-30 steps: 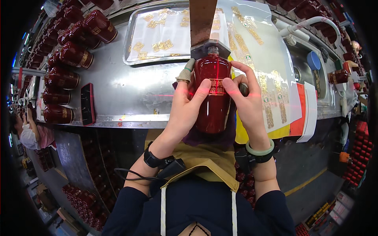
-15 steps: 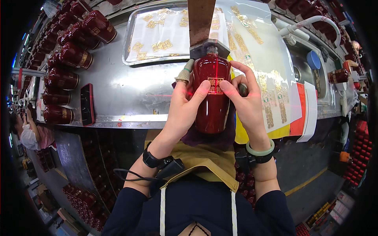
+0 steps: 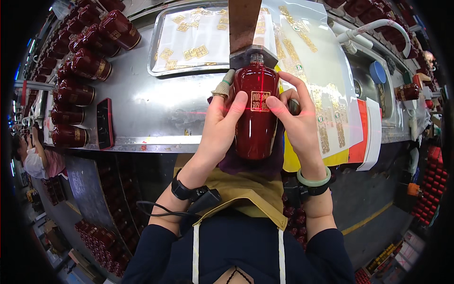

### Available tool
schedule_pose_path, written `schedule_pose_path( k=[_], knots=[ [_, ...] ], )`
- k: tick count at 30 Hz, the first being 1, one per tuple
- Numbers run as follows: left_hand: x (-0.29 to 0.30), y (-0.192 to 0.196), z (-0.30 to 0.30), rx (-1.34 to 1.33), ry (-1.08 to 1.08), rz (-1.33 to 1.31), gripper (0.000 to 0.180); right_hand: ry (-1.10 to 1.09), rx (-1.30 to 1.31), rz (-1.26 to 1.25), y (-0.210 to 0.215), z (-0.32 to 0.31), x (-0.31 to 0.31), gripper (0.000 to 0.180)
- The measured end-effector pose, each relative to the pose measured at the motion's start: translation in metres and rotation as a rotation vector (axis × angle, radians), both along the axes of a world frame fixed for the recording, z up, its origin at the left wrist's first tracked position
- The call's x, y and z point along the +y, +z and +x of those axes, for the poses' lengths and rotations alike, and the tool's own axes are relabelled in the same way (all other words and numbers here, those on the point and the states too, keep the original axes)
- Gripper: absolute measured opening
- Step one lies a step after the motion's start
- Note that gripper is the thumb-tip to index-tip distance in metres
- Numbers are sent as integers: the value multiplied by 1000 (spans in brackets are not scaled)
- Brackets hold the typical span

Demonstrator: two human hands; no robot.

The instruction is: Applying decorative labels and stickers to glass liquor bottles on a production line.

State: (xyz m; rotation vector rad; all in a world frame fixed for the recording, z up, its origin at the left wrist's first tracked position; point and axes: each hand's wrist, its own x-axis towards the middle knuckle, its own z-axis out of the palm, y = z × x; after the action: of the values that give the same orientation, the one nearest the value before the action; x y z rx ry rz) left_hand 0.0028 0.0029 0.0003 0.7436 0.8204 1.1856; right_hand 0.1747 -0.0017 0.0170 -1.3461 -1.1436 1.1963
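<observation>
Since a second ago both thumbs have slid inward onto the gold label (image 3: 260, 101). Left hand (image 3: 218, 128) and right hand (image 3: 294, 124) each grip the red bottle (image 3: 256, 113), upright against the bench (image 3: 156, 109) edge. Label-pressing is underway; next calls for even smoothing outward.

A steel workbench (image 3: 142, 102) spans the view. A shallow tray (image 3: 158, 57) lies at its far edge. A sink (image 3: 366, 90) with a white faucet (image 3: 378, 26) sits at right. The floor (image 3: 373, 227) carries a yellow line.
</observation>
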Motion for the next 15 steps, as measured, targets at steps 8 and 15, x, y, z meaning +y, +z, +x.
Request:
schedule_pose_path(
  k=[8, 15],
  knots=[
    [0, -1, 0, 106, -22, 50, 71, -10, 18, -1, -3, 0, 0, 62],
    [0, -1, -2, 68, -27, 33, 72, -8, -10, 7, -4, 0, 0, 62]
  ],
)
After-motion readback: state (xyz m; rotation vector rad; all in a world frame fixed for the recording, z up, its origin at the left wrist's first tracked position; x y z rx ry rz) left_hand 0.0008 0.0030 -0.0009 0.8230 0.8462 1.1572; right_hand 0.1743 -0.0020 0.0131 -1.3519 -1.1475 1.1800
